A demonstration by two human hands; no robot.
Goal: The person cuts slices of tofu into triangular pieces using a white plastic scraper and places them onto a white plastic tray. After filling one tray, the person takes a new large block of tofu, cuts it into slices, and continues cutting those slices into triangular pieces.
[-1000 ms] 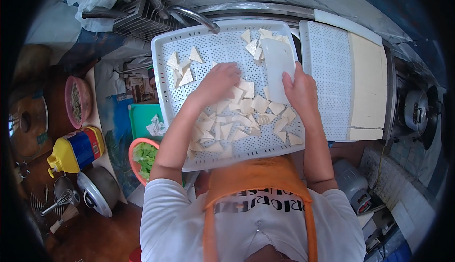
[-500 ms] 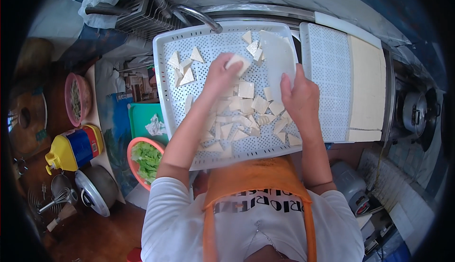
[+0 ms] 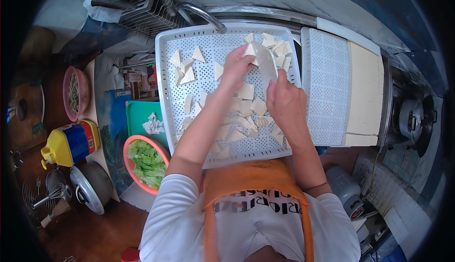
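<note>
A white perforated plastic tray [image 3: 164, 96] lies in front of me with many pale tofu pieces on it, some cut into triangles. Above its far half, my left hand [image 3: 237, 67] is closed round a tofu piece [image 3: 250, 51]. My right hand [image 3: 287, 100] grips a cleaver, its handle hidden in my fingers. The cleaver's broad blade [image 3: 265, 70] meets or overlaps the held piece; I cannot tell how deep it is. Tofu triangles [image 3: 282, 49] are heaped at the far right corner, beyond the blade. Square pieces [image 3: 246, 91] lie between my forearms.
To the right, a large cream tofu slab [image 3: 366, 86] sits beside a second perforated tray [image 3: 324, 84]. A faucet [image 3: 206, 16] overhangs the far rim. At left stand an orange bowl of lettuce [image 3: 147, 162], a green board [image 3: 137, 115], a yellow jug [image 3: 71, 143] and a lidded pot [image 3: 92, 188].
My hands have come together over the far part of the tray. The cleaver has swung left to the held tofu, and more triangles now show at the far right corner.
</note>
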